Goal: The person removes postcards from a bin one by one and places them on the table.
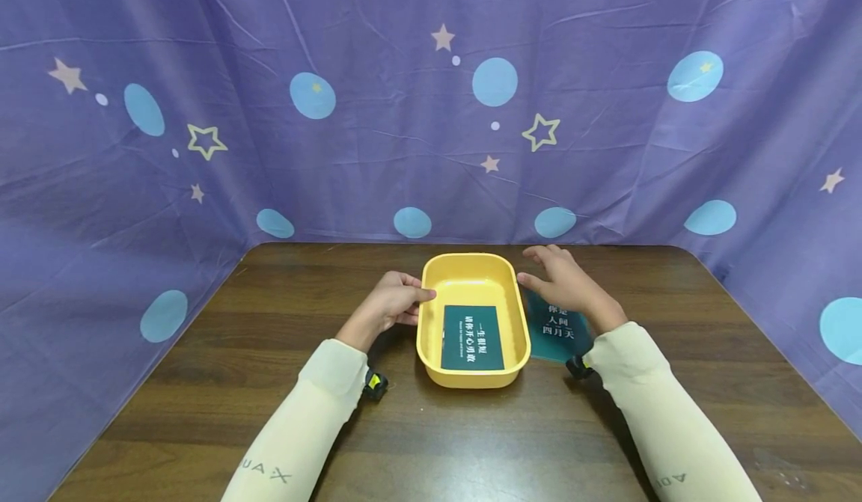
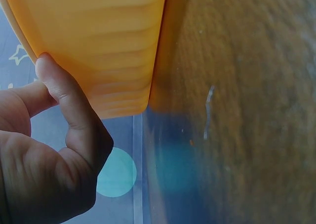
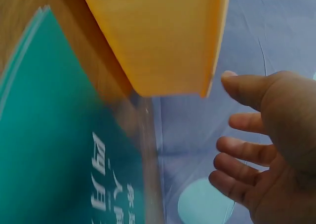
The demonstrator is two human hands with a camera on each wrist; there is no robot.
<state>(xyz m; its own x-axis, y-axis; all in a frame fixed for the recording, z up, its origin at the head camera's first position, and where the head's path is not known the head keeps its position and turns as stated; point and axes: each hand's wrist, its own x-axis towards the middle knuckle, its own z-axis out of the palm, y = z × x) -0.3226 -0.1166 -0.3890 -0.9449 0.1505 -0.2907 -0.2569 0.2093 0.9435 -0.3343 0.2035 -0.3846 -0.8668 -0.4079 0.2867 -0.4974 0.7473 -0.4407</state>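
A yellow rectangular plastic tray (image 1: 474, 380) stands on the table. Inside it lies a dark green booklet or card (image 1: 453, 337) with white characters. My left hand (image 1: 389, 301) pinches the tray's left rim, thumb over the edge and fingers outside; the left wrist view shows the tray's ribbed side wall (image 2: 118, 46). Beside the tray's right rim is my right hand (image 1: 566, 283), fingers spread and nothing held. In the right wrist view its thumb tip (image 3: 229, 75) is apart from the rim. Below that hand a second green booklet (image 1: 548, 345) with white characters lies on the table, partly hidden.
The brown wooden table (image 1: 269, 382) reaches back to a purple curtain (image 1: 377, 173) with stars and blue dots, which also hangs at both sides. Each wrist wears a small black device, such as the left one (image 1: 376, 385).
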